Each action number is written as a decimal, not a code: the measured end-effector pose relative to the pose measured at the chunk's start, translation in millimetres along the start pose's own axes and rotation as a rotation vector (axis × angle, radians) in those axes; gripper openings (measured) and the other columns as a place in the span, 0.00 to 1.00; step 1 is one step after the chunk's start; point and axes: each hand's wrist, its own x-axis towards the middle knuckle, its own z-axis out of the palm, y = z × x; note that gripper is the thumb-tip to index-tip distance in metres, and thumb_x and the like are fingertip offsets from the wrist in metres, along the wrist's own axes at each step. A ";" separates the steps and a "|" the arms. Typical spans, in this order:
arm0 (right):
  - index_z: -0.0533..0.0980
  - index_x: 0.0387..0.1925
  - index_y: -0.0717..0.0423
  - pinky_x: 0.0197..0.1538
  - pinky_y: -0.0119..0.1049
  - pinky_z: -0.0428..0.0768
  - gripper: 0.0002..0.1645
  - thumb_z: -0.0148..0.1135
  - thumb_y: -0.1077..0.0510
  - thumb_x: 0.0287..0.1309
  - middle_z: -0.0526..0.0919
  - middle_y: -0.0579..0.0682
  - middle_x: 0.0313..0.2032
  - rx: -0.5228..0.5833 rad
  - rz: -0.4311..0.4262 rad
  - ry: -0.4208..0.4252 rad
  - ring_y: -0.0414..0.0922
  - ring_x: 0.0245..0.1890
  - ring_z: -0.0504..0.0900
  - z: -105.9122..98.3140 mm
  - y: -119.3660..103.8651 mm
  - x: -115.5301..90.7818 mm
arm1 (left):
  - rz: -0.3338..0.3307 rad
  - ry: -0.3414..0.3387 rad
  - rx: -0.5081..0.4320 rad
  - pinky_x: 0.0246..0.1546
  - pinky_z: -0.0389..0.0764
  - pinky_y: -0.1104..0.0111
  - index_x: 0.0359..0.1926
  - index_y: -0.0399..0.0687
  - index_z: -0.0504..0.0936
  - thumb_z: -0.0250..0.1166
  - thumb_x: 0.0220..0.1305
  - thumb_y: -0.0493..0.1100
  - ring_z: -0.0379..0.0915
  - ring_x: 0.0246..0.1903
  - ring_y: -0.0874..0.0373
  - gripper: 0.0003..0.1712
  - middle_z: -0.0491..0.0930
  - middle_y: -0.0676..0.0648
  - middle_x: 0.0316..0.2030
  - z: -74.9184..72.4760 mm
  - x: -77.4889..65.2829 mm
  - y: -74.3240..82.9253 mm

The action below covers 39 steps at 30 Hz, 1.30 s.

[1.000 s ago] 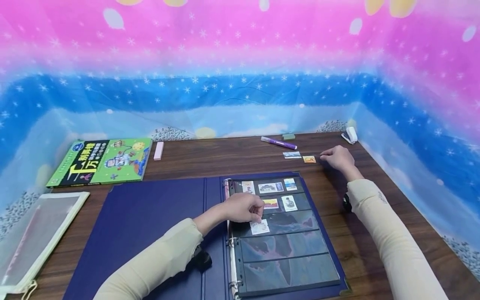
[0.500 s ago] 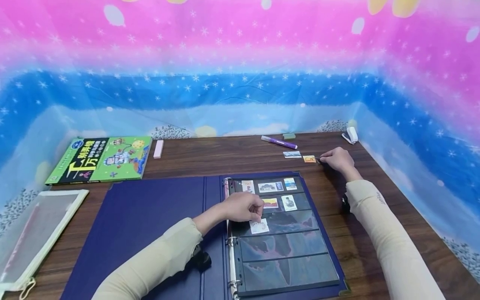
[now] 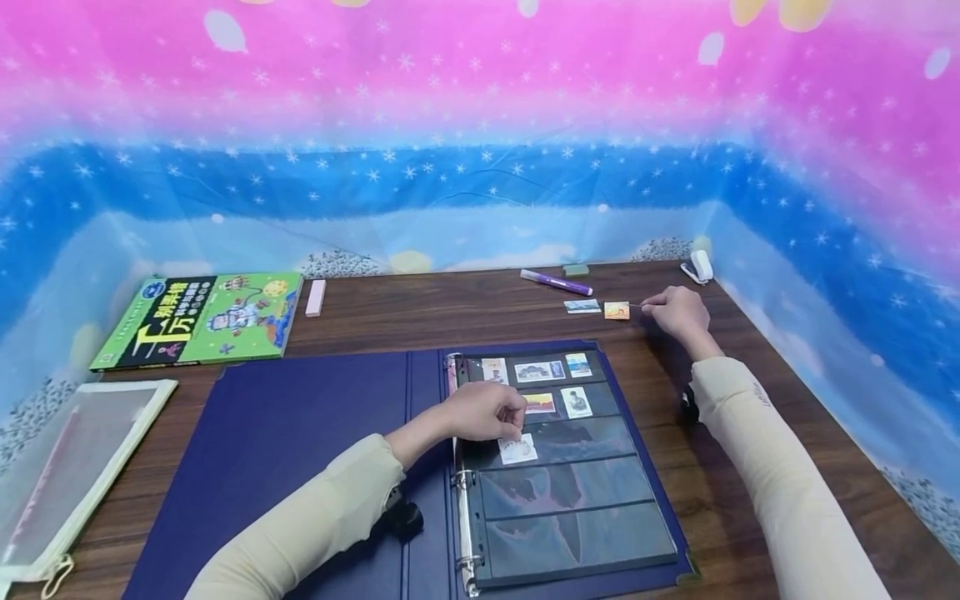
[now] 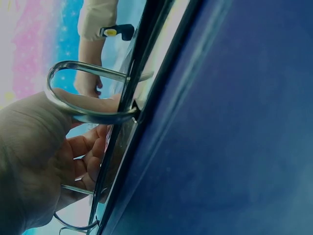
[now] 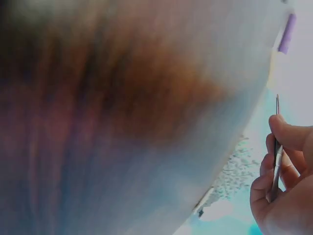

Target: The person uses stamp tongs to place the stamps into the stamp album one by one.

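My right hand (image 3: 678, 315) pinches metal tweezers (image 5: 277, 156), their tip pointing left at the right edge of an orange-yellow stamp (image 3: 617, 311) on the table. Left of that stamp lies a pale blue-grey one (image 3: 582, 307). My left hand (image 3: 483, 412) is over the ring side of an open navy stamp album (image 3: 315, 450), fingers curled and fingertips right at the top edge of a white stamp (image 3: 519, 450) in the third row. Whether it pinches anything I cannot tell. In the left wrist view its thumb reaches past a metal ring (image 4: 88, 115) to the black page.
More stamps, such as a portrait stamp (image 3: 577, 403), fill the top two rows. Behind lie a purple marker (image 3: 557, 282), a green eraser (image 3: 576, 270) and a white stapler (image 3: 699, 267). A green book (image 3: 202, 321), pink block (image 3: 316, 297) and mesh pouch (image 3: 82, 467) are at left.
The orange-yellow stamp has shifted slightly away and turned a little, with the tweezers tip staying beside its right edge. My left hand keeps its place on the album page.
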 end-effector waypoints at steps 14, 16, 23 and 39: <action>0.84 0.36 0.55 0.29 0.31 0.67 0.10 0.65 0.56 0.54 0.82 0.51 0.30 0.226 -0.314 0.058 0.39 0.25 0.71 -16.8 -54.6 -81.6 | 0.012 0.012 -0.008 0.24 0.63 0.75 0.22 0.56 0.76 0.67 0.55 0.46 0.65 0.23 0.68 0.09 0.74 0.60 0.21 1.4 3.4 -0.8; 0.85 0.36 0.54 0.29 0.30 0.68 0.09 0.65 0.55 0.54 0.82 0.50 0.30 0.238 -0.310 -0.019 0.39 0.26 0.72 -11.3 -58.9 -93.7 | 0.012 0.014 -0.016 0.23 0.63 0.75 0.22 0.56 0.76 0.67 0.55 0.46 0.65 0.22 0.68 0.09 0.74 0.60 0.21 1.3 3.7 -0.6; 0.86 0.32 0.55 0.29 0.29 0.68 0.07 0.67 0.58 0.50 0.83 0.50 0.27 0.295 -0.321 -0.171 0.36 0.23 0.72 13.9 -61.6 -126.6 | 0.019 0.027 -0.027 0.23 0.62 0.76 0.22 0.56 0.76 0.67 0.55 0.45 0.64 0.21 0.68 0.09 0.73 0.60 0.20 1.5 1.2 -1.5; 0.86 0.32 0.52 0.31 0.31 0.69 0.06 0.65 0.59 0.52 0.81 0.46 0.27 0.278 -0.332 -0.345 0.40 0.26 0.71 21.6 -58.1 -148.0 | 0.047 0.054 -0.022 0.21 0.61 0.76 0.22 0.55 0.76 0.65 0.56 0.44 0.63 0.19 0.68 0.09 0.74 0.59 0.19 3.1 0.8 -1.5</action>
